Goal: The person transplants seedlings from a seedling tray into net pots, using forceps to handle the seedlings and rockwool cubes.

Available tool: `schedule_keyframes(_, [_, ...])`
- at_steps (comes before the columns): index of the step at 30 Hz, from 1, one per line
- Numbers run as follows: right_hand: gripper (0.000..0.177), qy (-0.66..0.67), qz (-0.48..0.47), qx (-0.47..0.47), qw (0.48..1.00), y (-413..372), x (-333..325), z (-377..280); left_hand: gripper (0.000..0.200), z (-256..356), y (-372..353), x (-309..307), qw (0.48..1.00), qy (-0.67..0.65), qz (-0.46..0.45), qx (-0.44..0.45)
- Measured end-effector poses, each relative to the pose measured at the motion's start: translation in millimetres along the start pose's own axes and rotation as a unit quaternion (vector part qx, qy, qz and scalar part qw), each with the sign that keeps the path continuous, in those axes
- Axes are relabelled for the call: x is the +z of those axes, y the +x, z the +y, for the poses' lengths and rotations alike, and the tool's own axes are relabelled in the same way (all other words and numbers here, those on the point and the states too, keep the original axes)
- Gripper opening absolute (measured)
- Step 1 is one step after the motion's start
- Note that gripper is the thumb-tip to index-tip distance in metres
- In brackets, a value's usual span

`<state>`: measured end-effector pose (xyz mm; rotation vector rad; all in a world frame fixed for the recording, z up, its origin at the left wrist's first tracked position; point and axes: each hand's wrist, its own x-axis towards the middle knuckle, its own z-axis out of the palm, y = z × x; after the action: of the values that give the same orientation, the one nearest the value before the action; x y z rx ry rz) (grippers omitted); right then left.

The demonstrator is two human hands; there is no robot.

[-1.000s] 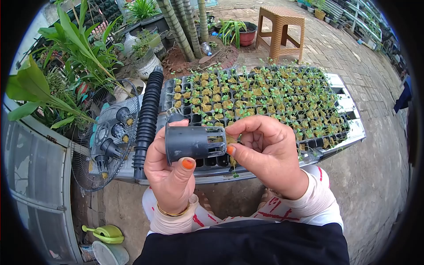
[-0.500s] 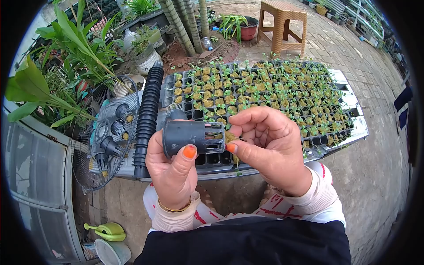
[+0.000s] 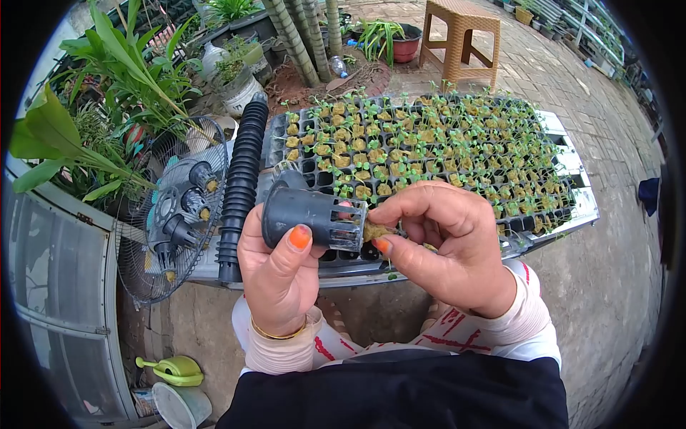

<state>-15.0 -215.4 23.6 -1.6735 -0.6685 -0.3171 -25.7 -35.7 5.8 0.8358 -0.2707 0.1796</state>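
My left hand point(image 3: 275, 272) grips a dark grey slotted net cup point(image 3: 311, 218), held on its side with its slotted end toward the right. My right hand point(image 3: 443, 239) pinches a small yellow sponge plug with a seedling point(image 3: 375, 231) at the cup's slotted end, the plug just outside it. Behind both hands lies a black seedling tray point(image 3: 429, 154) full of yellow plugs with small green sprouts.
A black corrugated stack of cups point(image 3: 241, 186) lies left of the tray. A fan grille point(image 3: 171, 214) holding several filled net cups sits further left. Leafy potted plants point(image 3: 121, 79), a wicker stool point(image 3: 461, 39), a green watering can point(image 3: 171, 368) and brick paving surround me.
My right hand has drawn slightly right and down, so the sponge plug now shows between the fingertips outside the cup's end. The cup has tilted a little.
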Motion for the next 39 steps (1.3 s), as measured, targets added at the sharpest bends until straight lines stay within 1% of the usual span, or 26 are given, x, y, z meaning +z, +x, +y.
schedule_keyframes(2, [0.020,0.092,0.021,0.091,0.991,-3.2,3.5,2.0,0.030,-0.2,-1.6,0.5,0.999,0.021,-0.012,0.023])
schedule_keyframes(3, [0.020,0.092,0.021,0.091,0.991,-4.9,4.8,3.1,0.030,-0.2,-2.3,1.1,0.999,0.021,-0.012,0.023])
schedule_keyframes(5, [0.017,0.233,0.036,0.158,0.959,-6.7,7.1,4.9,0.032,-0.3,-3.3,2.6,0.999,0.032,0.005,0.032])
schedule_keyframes(6, [0.017,0.234,0.036,0.158,0.959,-6.1,7.5,4.8,0.032,-2.0,-3.4,1.8,0.999,0.032,0.005,0.032])
schedule_keyframes(8, [0.017,0.316,0.051,0.201,0.926,-4.0,7.9,3.9,0.031,-6.6,-3.4,-1.1,0.992,0.078,-0.001,0.098])
schedule_keyframes(9, [0.017,0.316,0.052,0.202,0.926,-3.3,7.9,3.1,0.031,-7.1,-3.0,-0.5,0.992,0.078,-0.001,0.097])
schedule_keyframes(11, [0.019,0.359,0.048,0.226,0.904,-1.6,7.7,2.1,0.032,-7.1,-0.7,1.1,0.988,0.090,-0.033,0.123])
schedule_keyframes(12, [0.019,0.360,0.049,0.226,0.904,-1.8,7.9,3.0,0.032,-7.2,-0.4,0.9,0.988,0.090,-0.033,0.123])
schedule_keyframes(14, [0.017,0.316,0.044,0.195,0.928,-3.3,8.6,7.0,0.033,-7.4,-0.1,-0.3,0.985,0.106,-0.041,0.127])
schedule_keyframes(15, [0.017,0.316,0.045,0.196,0.927,-4.0,9.0,9.5,0.033,-7.1,-0.6,-2.3,0.985,0.106,-0.042,0.126])
schedule_keyframes(17, [0.015,0.229,0.040,0.138,0.963,-5.4,9.6,13.6,0.042,-6.1,-2.8,-8.0,0.987,0.120,-0.053,0.094])
schedule_keyframes(18, [0.015,0.230,0.040,0.138,0.963,-5.3,10.6,13.6,0.042,-6.3,-3.0,-9.4,0.987,0.120,-0.053,0.094])
schedule_keyframes(20, [0.013,0.220,0.063,0.105,0.968,-5.1,13.5,13.4,0.042,-6.4,-3.5,-11.1,0.989,0.114,-0.043,0.079])
schedule_keyframes(21, [0.013,0.220,0.064,0.105,0.968,-5.5,13.3,13.3,0.042,-6.4,-3.6,-10.4,0.989,0.114,-0.043,0.078])
schedule_keyframes(23, [0.014,0.217,0.048,0.152,0.963,-5.9,12.2,12.8,0.048,-6.9,-2.7,-7.3,0.990,0.123,-0.027,0.066])
schedule_keyframes(24, [0.014,0.216,0.049,0.153,0.963,-4.6,12.3,12.8,0.048,-7.4,-2.2,-6.0,0.990,0.123,-0.028,0.066])
schedule_keyframes(26, [0.016,0.331,0.044,0.221,0.916,-0.5,12.9,13.4,0.058,-8.3,-0.8,-3.5,0.987,0.132,-0.018,0.086])
schedule_keyframes(27, [0.016,0.331,0.044,0.221,0.916,-0.3,13.6,14.6,0.058,-6.9,-0.2,-1.1,0.987,0.132,-0.017,0.086])
schedule_keyframes(29, [0.018,0.380,0.043,0.192,0.904,-0.1,14.9,17.9,0.067,-3.4,1.1,4.2,0.989,0.129,-0.003,0.069])
schedule_keyframes(30, [0.018,0.381,0.042,0.192,0.904,-0.3,14.1,17.6,0.067,-3.5,1.0,2.2,0.989,0.130,-0.002,0.070])
schedule_keyframes(32, [0.018,0.318,0.006,0.175,0.932,-2.0,9.4,15.6,0.071,-4.1,0.5,-3.7,0.991,0.120,0.011,0.060])
schedule_keyframes(33, [0.018,0.318,0.005,0.175,0.932,-1.7,4.7,11.3,0.071,-3.5,0.5,-3.2,0.991,0.120,0.012,0.060])
schedule_keyframes(35, [0.022,0.148,-0.064,0.131,0.978,1.8,-7.0,-2.9,0.072,-1.6,-0.1,-1.0,0.996,0.081,0.029,0.033])
schedule_keyframes(36, [0.024,0.052,-0.072,0.074,0.993,4.3,-9.7,-7.2,0.072,-0.8,-0.5,0.0,0.996,0.081,0.030,0.034])
schedule_keyframes(37, [0.024,0.052,-0.073,0.074,0.993,5.6,-9.6,-6.4,0.073,-0.2,-0.9,0.9,0.997,0.073,0.032,0.023])
schedule_keyframes(39, [0.022,-0.068,-0.053,-0.094,0.992,7.0,-8.3,-4.3,0.074,0.2,-1.8,-1.8,0.997,0.065,0.035,0.013])
